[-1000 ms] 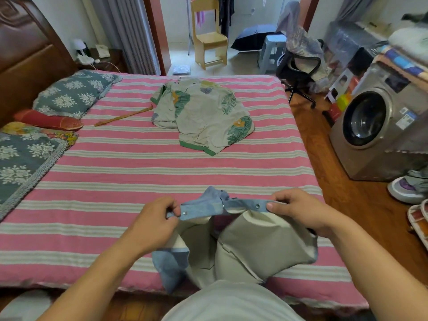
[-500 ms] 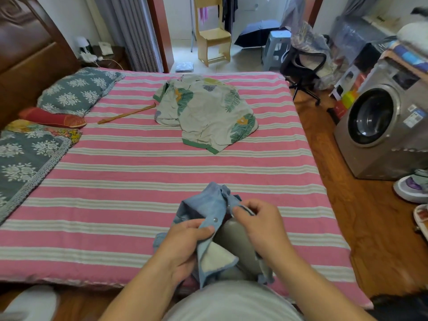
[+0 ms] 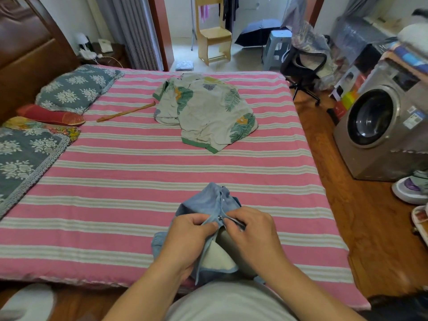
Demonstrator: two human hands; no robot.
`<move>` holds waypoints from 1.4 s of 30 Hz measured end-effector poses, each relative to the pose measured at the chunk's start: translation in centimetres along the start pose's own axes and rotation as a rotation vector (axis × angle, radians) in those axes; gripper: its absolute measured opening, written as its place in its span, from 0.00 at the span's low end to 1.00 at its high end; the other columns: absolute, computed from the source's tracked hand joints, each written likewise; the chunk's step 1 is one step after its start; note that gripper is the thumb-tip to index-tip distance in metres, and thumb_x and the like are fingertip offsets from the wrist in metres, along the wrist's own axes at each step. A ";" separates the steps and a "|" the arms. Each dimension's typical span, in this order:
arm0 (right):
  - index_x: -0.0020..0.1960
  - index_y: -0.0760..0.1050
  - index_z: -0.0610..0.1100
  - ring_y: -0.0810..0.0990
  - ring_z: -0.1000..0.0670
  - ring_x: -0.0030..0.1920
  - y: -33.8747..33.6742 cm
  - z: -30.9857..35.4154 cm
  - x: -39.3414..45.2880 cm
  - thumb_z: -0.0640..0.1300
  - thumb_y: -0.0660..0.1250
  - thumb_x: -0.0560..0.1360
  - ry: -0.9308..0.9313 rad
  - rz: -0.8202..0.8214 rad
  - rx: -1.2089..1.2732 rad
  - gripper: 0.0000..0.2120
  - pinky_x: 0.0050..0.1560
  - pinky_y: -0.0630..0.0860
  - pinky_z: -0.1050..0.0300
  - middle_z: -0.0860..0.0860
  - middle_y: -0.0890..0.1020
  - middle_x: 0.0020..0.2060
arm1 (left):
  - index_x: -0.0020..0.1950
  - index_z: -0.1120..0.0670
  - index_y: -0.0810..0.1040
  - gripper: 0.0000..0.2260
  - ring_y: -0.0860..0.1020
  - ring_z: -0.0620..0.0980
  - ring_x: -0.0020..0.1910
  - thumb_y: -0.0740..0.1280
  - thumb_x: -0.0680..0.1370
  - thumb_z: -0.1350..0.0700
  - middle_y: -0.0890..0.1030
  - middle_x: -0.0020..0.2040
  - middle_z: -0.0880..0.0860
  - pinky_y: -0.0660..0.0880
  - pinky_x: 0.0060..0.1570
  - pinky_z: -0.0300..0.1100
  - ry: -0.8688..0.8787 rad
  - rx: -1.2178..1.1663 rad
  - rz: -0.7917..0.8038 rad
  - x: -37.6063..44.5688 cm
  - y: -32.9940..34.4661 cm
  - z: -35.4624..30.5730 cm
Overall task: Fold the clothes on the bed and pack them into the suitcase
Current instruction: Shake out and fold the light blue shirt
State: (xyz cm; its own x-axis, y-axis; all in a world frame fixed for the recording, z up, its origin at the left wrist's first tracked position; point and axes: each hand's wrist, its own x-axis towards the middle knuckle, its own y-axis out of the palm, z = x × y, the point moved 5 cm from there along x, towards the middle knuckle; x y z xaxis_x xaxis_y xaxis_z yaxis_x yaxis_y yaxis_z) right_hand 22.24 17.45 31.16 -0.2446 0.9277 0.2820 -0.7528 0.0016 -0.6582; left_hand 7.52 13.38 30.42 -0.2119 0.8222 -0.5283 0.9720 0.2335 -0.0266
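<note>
We count two garments on the striped bed [image 3: 139,172]: a leaf-print shirt [image 3: 206,117] lying far off, and pale blue denim shorts [image 3: 208,205] (bunched, waistband running towards the shirt) at the near edge. Our left hand [image 3: 187,239] and right hand [image 3: 252,232] pinch the waistband.

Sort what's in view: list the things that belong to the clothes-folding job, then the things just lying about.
Job:
- blue denim garment with pale lining, pinched by left hand and right hand
- leaf-print cream shirt
- pink striped bed

Lying about:
- thin wooden stick
- grey floral pillow
- silver washing machine
- pale wooden chair
</note>
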 end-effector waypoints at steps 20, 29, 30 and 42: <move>0.38 0.82 0.45 0.78 0.50 0.34 0.3 -1.0 0.3 0.51 0.66 0.72 0.136 0.102 0.092 0.11 0.36 0.73 0.51 0.53 0.80 0.30 | 0.48 0.60 0.87 0.08 0.84 0.66 0.49 0.68 0.79 0.66 0.86 0.45 0.62 0.79 0.55 0.61 0.012 -0.025 0.025 0.5 1.1 -0.1; 0.40 0.84 0.48 0.78 0.57 0.34 0.4 -2.5 0.7 0.42 0.72 0.75 0.316 0.232 0.246 0.06 0.35 0.72 0.63 0.57 0.83 0.33 | 0.42 0.57 0.87 0.09 0.82 0.54 0.40 0.69 0.78 0.66 0.86 0.42 0.61 0.78 0.46 0.52 0.088 0.113 0.040 1.7 1.0 0.2; 0.40 0.83 0.48 0.77 0.58 0.34 0.6 -2.7 0.7 0.42 0.72 0.75 0.320 0.250 0.249 0.06 0.35 0.70 0.64 0.57 0.82 0.32 | 0.43 0.57 0.86 0.08 0.81 0.51 0.39 0.69 0.78 0.65 0.86 0.42 0.59 0.77 0.43 0.48 0.103 0.166 0.060 1.9 0.9 0.2; 0.35 0.74 0.42 0.74 0.49 0.35 9.6 -17.3 -2.6 0.45 0.63 0.81 0.667 0.688 -0.034 0.16 0.36 0.65 0.54 0.46 0.78 0.32 | 0.40 0.52 0.80 0.11 0.82 0.47 0.45 0.62 0.62 0.52 0.85 0.44 0.49 0.77 0.46 0.42 -0.490 1.129 0.137 5.0 -16.5 17.0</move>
State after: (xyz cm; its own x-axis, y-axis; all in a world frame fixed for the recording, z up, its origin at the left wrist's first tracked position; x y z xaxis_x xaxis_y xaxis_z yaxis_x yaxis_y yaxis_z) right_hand 26.20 21.56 11.99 -0.2200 0.7507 -0.6229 -0.5534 -0.6219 -0.5541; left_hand -7.81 4.84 13.77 -0.2780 0.4666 -0.8396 0.5779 -0.6169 -0.5342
